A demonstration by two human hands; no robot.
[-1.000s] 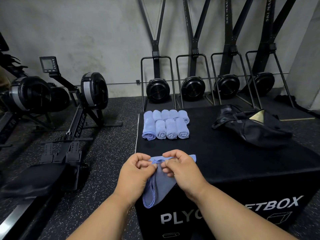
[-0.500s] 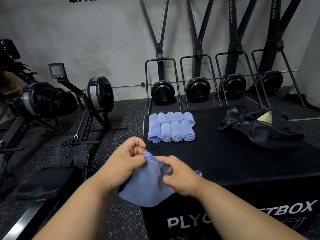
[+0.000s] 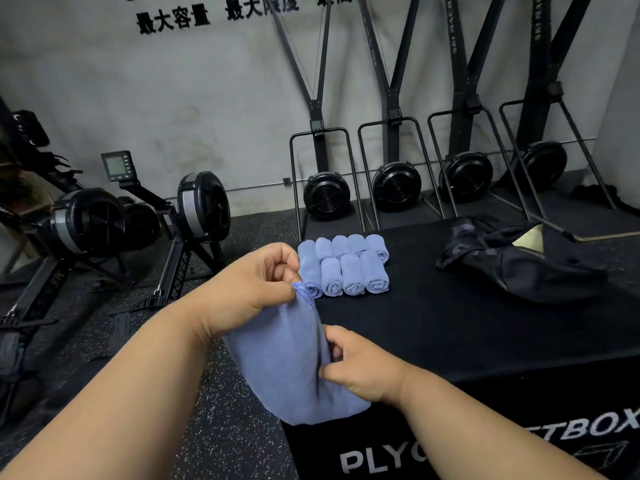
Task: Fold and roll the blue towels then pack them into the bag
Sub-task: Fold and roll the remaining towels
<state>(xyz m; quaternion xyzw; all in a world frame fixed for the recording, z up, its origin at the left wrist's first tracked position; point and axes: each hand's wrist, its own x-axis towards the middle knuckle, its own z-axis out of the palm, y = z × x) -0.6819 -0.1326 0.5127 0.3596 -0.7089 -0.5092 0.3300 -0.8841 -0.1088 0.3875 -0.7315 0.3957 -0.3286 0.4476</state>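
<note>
Both hands hold one soft blue microfibre towel (image 3: pixel 291 368) in the air at lower centre of the frame, in front of the near edge of the black padded plyo box (image 3: pixel 485 341). Left hand (image 3: pixel 249 292), the higher of the two, pinches the towel's stitched top corner between thumb and curled fingers; right hand (image 3: pixel 363 368), lower and to the right, grips the cloth's right-hand edge, fingers curled round a gathered fold. The hands are apart, with the towel hanging between them in a loose, slightly bunched sheet, its lower hem drooping past the box's front face. The step in hand appears to be squaring the towel for its first fold. To do it well, the two held points should probably be drawn apart until the edge is taut, the corners matched before the cloth is laid on the flat top, and creases smoothed so the later roll stays even. The cloth looks thin and limp with an overlocked border, so it will likely slump unless kept under light tension. Toward upper centre of the box top lies a group of rolled blue towels (image 3: pixel 343 268), compact cylinders in two touching rows with spiral ends facing the camera. At the right, well apart from them, slumps a black fabric bag (image 3: pixel 519 265), crumpled, its mouth partly open on a tan lining. No towel is visibly in the bag yet.
</note>
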